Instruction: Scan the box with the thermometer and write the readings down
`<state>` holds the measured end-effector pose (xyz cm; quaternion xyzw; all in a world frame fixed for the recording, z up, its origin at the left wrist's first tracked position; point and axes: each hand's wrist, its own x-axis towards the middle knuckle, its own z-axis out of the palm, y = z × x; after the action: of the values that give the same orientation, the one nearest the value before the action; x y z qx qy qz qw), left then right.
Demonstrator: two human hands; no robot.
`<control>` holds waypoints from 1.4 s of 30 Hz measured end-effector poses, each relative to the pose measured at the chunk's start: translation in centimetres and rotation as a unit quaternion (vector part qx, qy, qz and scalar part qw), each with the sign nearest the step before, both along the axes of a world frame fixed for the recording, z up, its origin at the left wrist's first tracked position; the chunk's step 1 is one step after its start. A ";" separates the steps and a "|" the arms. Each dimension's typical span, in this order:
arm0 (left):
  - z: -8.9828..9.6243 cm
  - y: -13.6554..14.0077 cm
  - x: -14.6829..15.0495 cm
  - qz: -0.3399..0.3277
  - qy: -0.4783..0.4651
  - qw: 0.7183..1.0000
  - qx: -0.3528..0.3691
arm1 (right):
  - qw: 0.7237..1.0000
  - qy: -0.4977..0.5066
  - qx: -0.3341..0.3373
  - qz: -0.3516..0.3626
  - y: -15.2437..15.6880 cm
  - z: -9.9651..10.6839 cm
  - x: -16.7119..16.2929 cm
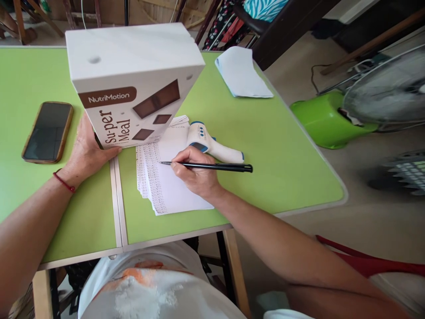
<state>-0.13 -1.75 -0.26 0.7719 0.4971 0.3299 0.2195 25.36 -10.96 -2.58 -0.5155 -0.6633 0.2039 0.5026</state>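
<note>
My left hand (86,148) grips the lower left edge of a white NutriMotion box (133,106), which leans at an angle over the table; some of its fingers are hidden behind the box. In my right hand (199,175) is a black pen (226,167), pinched near its tip, which points left over the paper. Beneath that hand lies a stack of paper sheets (179,195) with rows of small handwriting down the left side. A white and blue infrared thermometer (215,146) rests just beyond my right hand, at the sheets' edge.
A phone in a brown case (48,132) lies left of my left hand on the green folding table (285,177), which has a metal seam. Folded white paper (244,73) sits at the far right. Beyond the edge are a green stool (322,119) and a fan (392,88).
</note>
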 end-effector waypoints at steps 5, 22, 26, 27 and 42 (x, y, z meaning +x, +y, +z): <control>0.2 -0.1 0.0 -0.002 0.000 1.000 -0.006 | 1.000 -0.010 0.002 0.016 0.0 -0.3 0.2; -0.6 0.5 -0.4 -0.030 -0.025 0.999 0.025 | 0.999 -0.001 -0.043 0.030 -0.1 -0.2 0.1; -0.4 0.4 -0.3 -0.027 -0.021 0.999 0.021 | 0.999 0.008 -0.032 0.033 -0.1 -0.2 0.1; -0.4 0.4 -0.3 -0.026 -0.021 0.999 0.019 | 0.999 0.009 -0.033 0.030 -0.1 -0.2 0.2; -0.5 0.4 -0.3 -0.036 -0.029 0.998 0.031 | 0.998 -0.011 -0.051 0.020 -0.1 -0.2 0.2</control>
<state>-0.39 -1.33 -0.72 0.7858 0.4523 0.3589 0.2215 25.59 -11.03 -2.81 -0.5294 -0.6678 0.2415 0.4642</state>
